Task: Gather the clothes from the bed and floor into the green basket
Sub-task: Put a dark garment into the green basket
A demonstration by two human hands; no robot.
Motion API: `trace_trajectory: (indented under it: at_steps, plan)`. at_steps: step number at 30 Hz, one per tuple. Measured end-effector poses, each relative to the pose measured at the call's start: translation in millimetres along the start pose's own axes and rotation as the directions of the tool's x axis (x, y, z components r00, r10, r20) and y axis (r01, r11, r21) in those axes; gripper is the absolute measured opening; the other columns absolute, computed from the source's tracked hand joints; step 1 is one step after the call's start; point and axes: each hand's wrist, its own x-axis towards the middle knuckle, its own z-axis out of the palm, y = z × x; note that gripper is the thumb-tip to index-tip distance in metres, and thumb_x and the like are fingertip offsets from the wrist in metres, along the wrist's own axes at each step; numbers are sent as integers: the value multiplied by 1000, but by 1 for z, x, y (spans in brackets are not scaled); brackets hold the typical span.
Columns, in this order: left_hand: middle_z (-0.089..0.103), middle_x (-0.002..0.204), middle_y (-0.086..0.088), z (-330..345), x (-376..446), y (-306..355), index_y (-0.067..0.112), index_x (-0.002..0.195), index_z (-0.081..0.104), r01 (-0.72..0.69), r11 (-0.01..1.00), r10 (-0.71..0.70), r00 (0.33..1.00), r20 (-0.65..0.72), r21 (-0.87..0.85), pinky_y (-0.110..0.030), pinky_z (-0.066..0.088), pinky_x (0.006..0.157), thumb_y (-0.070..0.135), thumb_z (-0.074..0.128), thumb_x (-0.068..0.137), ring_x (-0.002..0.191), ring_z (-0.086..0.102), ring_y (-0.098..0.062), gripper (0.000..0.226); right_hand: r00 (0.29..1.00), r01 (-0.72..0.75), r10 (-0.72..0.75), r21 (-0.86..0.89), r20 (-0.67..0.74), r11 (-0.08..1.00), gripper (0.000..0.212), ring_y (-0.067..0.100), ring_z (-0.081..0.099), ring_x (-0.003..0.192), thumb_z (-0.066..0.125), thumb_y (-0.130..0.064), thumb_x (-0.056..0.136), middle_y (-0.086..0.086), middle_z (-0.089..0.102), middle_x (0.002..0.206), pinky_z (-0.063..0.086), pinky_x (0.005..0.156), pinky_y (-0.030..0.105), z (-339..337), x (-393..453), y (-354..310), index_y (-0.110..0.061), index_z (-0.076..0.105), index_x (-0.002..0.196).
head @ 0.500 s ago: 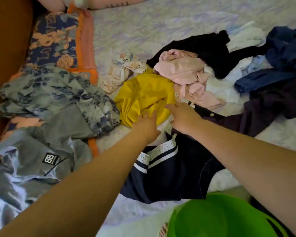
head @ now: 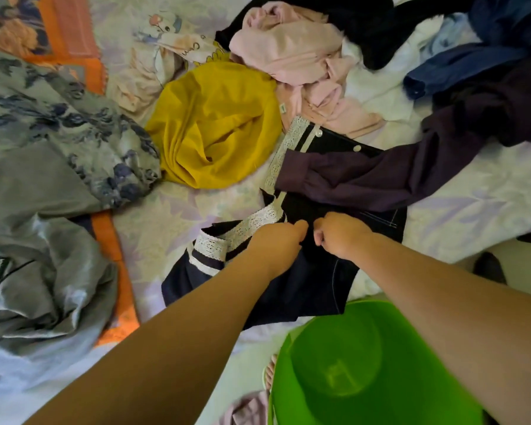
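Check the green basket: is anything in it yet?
Empty as far as shown: the green basket shows only its bare green floor and walls, though the right forearm hides its right side. Both hands grip the navy lace-trimmed garment, lying on the bed.

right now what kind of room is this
Most likely a bedroom at home. Loose clothes such as a yellow garment lie across a bed sheet with a pale floral print, and a green basket stands at the bed's edge.
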Motion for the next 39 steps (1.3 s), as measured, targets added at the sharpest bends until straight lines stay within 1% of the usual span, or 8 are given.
trace_trajectory:
  at_steps: [11,16,21,25,29,32,35,39]
  plan:
    - [66,103,-13,85,3,43,11,110,57,166,959,-117,970,212,-231,-38,51,80,32,55,95,96,61,-31,26,929,-331,371,449,-1,830,51,34,49,122,59,-19,90,17,38,140,43,101,39,100,7,37,-9,39,135]
    - [62,121,-13,122,7,71,11,123,56,337,887,-244,923,298,-315,-36,47,90,31,62,91,112,59,-29,38,939,-344,276,606,206,717,58,27,58,117,55,-50,91,11,63,123,42,94,27,115,18,46,-4,60,125]
    - [53,128,-13,143,-1,89,10,129,39,487,834,-399,857,326,-259,-40,47,92,33,78,76,117,56,-31,70,943,-329,169,871,286,365,35,33,59,117,54,-22,96,18,62,126,50,95,36,141,6,32,2,60,121]
    - [51,132,-13,148,-15,90,11,134,32,530,819,-481,843,240,-221,-42,46,97,47,81,68,121,53,-31,90,961,-271,120,939,250,213,31,39,60,115,43,-14,97,27,58,127,47,62,27,129,-10,32,2,57,119]
    - [60,120,-11,124,-17,97,22,126,45,576,733,-613,790,14,-362,-41,48,90,44,70,77,110,58,-34,59,971,-239,14,971,239,-15,25,26,63,70,36,-17,100,20,65,80,54,67,26,101,-36,35,0,53,107]
    - [61,116,-8,101,-21,98,26,114,57,581,668,-685,724,-79,-465,-40,50,87,28,60,86,105,58,-33,29,974,-225,-11,971,224,-80,23,22,65,72,39,-24,99,11,69,69,52,75,34,83,-48,49,-8,56,97]
    - [69,107,-8,78,-35,95,23,109,64,523,534,-729,682,-49,-665,-36,49,80,8,47,89,97,62,-32,30,999,-27,22,1000,27,16,15,18,65,72,49,-29,97,1,70,60,51,74,34,72,-62,54,-15,54,92]
    - [67,92,-11,49,-58,92,20,113,61,435,531,-685,725,-66,-727,-36,49,68,-5,40,81,81,61,-35,45,937,299,-109,603,-331,739,96,20,59,101,79,-32,76,1,48,120,47,94,36,70,-80,66,-23,18,151]
